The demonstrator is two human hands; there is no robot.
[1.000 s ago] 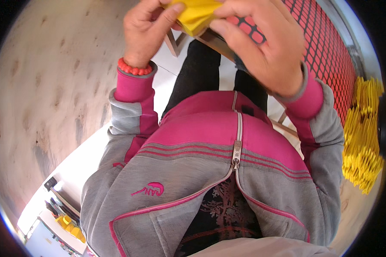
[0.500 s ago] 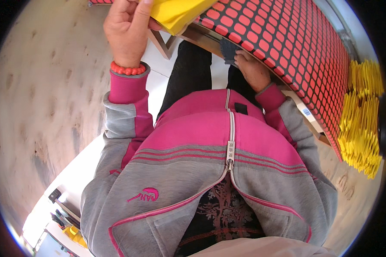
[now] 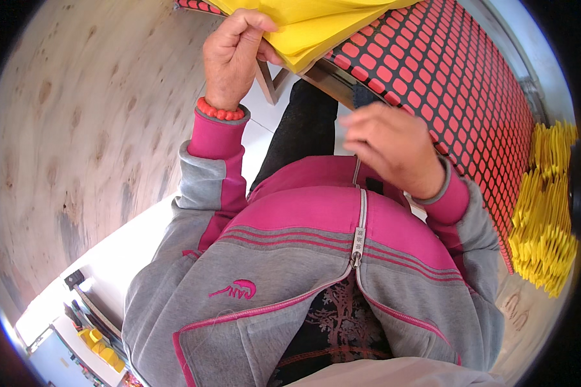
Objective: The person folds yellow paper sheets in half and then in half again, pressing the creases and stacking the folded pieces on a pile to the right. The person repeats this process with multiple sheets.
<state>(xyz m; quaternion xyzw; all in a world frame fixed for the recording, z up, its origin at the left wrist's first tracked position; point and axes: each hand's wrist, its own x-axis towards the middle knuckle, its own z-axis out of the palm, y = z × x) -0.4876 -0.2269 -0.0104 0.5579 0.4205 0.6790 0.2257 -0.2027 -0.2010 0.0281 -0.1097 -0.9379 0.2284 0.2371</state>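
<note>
My left hand (image 3: 235, 55) pinches the near corner of a stack of yellow sheets (image 3: 323, 29) between thumb and fingers. The stack lies at the top edge of the view on a table covered in a red-and-black patterned cloth (image 3: 458, 77). My right hand (image 3: 390, 145) is raised in front of my body, just off the table's near edge. Its fingers are bent and smeared by motion, so I cannot tell whether anything is in them. Behind it, a dark blue cloth (image 3: 366, 95) hangs at the table's edge, partly hidden by the hand.
Bundles of yellow folded pieces (image 3: 542, 219) stand along the table's right side. A wooden table leg (image 3: 271, 87) shows below the stack. Pale wood-patterned boards (image 3: 90, 116) fill the left. Yellow items (image 3: 100, 348) lie on a surface at the lower left.
My right hand has left the dark blue cloth under the table's edge and come up toward my body. My left hand keeps its hold on the yellow sheets; the whole view has shifted slightly.
</note>
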